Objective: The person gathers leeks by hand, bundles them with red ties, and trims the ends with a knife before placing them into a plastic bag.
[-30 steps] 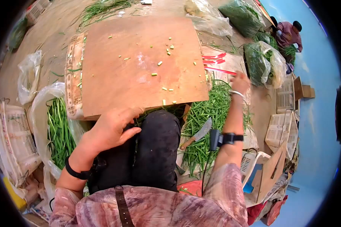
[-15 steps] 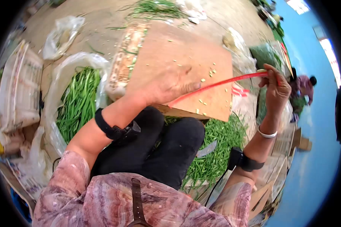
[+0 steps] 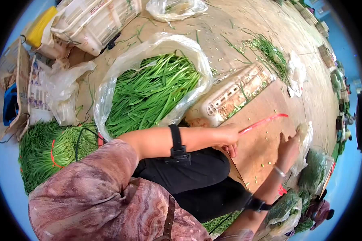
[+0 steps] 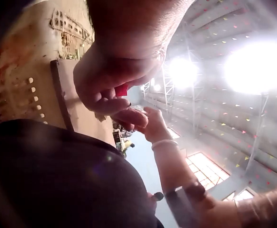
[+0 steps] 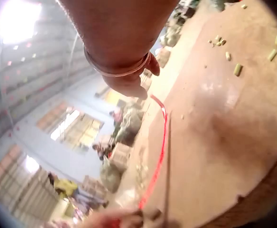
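My left hand (image 3: 228,135) grips one end of a thin red plastic strap (image 3: 262,123) above the near left part of the brown board (image 3: 255,154). The strap's far part curves out over the board. My right hand (image 3: 289,150) hovers over the board's right side, its fingers loosely bent and nothing in them. In the right wrist view, the strap (image 5: 161,156) ends just short of the right hand's (image 5: 129,85) fingertips. A bit of red shows between the left hand's (image 4: 114,90) curled fingers in the left wrist view. Small pale green stalk pieces (image 5: 237,70) lie scattered on the board.
A stained white crate (image 3: 225,102) sits along the board's left edge. Beside it, a clear plastic bag (image 3: 106,90) holds long green stalks (image 3: 153,94). Tied greens (image 3: 70,150) lie at the left, near white crates (image 3: 100,26). Another person (image 3: 319,213) is at the far right.
The right hand has picked up the red strap, brought it over the board and let it go; the left hand now grips it. The head view has swung left toward the bag of greens.
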